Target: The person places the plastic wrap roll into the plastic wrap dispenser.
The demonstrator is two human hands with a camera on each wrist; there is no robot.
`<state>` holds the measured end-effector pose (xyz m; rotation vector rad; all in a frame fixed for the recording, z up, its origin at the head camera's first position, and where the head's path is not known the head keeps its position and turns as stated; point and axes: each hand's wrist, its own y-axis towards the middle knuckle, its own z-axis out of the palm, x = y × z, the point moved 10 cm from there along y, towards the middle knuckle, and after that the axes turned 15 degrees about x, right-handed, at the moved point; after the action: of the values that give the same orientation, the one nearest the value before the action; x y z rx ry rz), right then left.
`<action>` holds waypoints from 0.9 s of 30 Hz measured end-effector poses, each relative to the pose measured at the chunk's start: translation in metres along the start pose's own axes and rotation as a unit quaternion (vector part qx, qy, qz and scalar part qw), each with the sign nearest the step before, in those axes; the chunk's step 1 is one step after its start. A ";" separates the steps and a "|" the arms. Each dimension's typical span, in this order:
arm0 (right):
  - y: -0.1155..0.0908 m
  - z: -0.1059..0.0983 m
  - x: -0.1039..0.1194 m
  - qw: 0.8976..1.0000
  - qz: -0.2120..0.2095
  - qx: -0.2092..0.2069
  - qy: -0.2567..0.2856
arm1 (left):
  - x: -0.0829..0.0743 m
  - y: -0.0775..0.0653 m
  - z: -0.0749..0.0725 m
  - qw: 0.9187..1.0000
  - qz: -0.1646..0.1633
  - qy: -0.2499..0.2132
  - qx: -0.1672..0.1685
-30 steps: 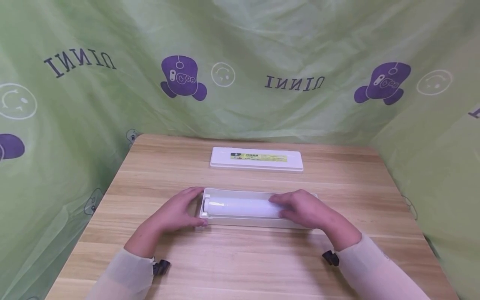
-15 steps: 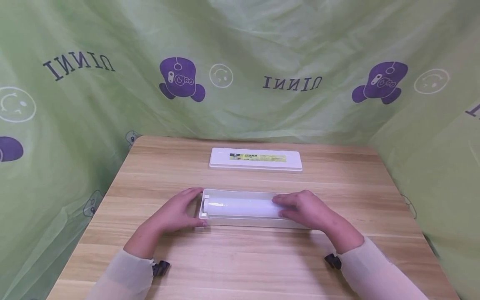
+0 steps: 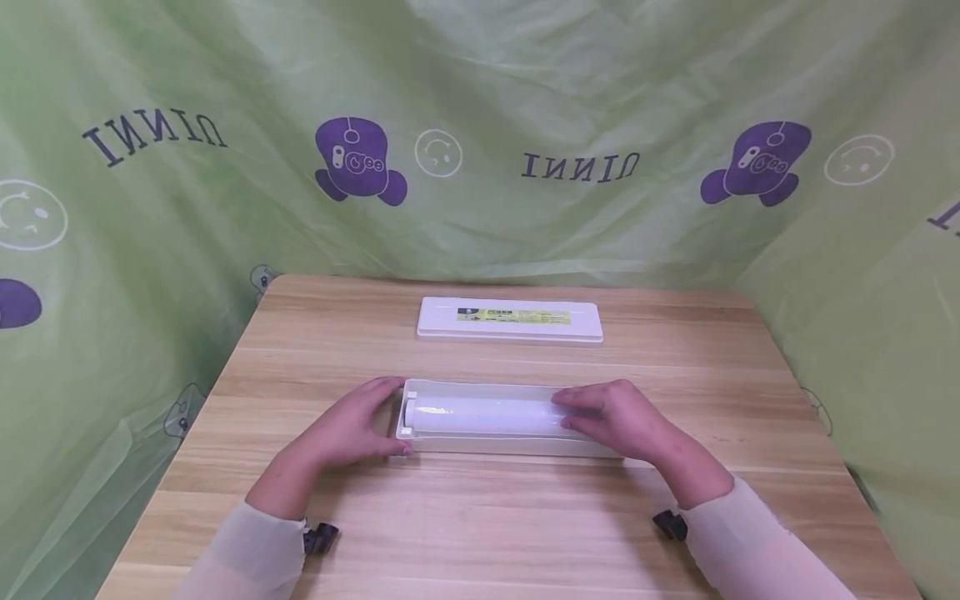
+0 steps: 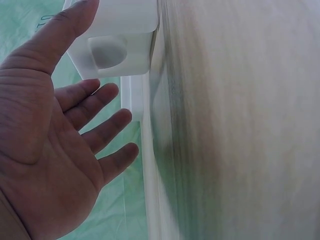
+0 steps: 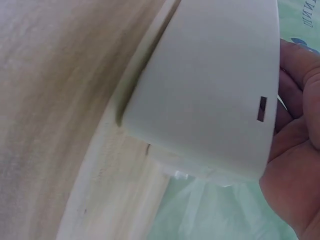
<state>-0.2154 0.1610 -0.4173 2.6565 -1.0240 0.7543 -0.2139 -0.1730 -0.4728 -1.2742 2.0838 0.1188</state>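
Note:
A long white dispenser box [image 3: 510,446] lies lidless on the table, with a shiny white roll [image 3: 480,414], apparently cling film, inside. My left hand [image 3: 356,429] spans the box's left end, its thumb at the front corner and fingers at the back corner. In the left wrist view its lower fingers [image 4: 111,131] stand spread, apart from the box. At the box's right part, my right hand [image 3: 615,417] reaches in, thumb and fingers bent over the roll. The box's side wall [image 5: 205,85] hides most of those fingers in the right wrist view.
Behind the box lies its white lid [image 3: 442,321] with a yellow-green label. The wooden table [image 3: 480,517] is walled by a green printed curtain [image 3: 480,225]. Small black devices [image 3: 321,537] show at both wrists.
My right hand has slid slightly rightward along the roll, baring a little more of it. The left hand stays at the box's left end. The box and lid have not visibly moved on the table.

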 end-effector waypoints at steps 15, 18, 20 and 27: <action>-0.004 -0.007 -0.007 1.000 -0.001 -0.024 0.009 | 0.005 0.001 0.001 1.000 0.003 0.015 0.003; -0.006 -0.009 -0.012 0.999 0.015 -0.027 0.022 | 0.006 0.001 0.001 1.000 0.000 0.012 0.004; -0.007 -0.010 -0.017 0.999 0.029 -0.028 0.034 | 0.005 0.001 0.001 1.000 0.000 0.010 0.004; -0.009 -0.013 -0.029 0.995 0.065 -0.033 0.074 | 0.001 0.000 -0.002 1.000 0.009 0.010 0.005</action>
<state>-0.2330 0.1890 -0.4218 2.4553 -1.1692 0.9105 -0.2152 -0.1744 -0.4720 -1.2564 2.1115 0.1043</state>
